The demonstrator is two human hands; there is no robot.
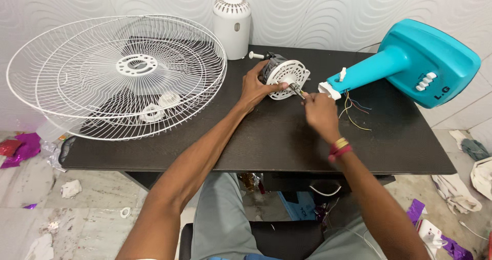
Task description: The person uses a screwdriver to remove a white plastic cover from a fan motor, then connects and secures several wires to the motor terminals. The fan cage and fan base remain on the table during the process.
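Observation:
A fan motor (285, 77) with a round white front plate lies on the dark table (266, 142), its metal shaft pointing right. My left hand (254, 88) grips the motor's left side and steadies it. Pinched fingers of my right hand (318, 111) hold the tip of the shaft (297, 90). Right of the motor lies the turquoise fan stand (410, 60), tipped on its side, with loose coloured wires (353, 111) trailing from its neck onto the table.
Two stacked white wire fan guards (118, 75) cover the table's left half. A white cylindrical motor cover (232, 25) stands at the back by the wall, a white knob (254, 55) beside it. Rags, foil scraps and papers litter the floor.

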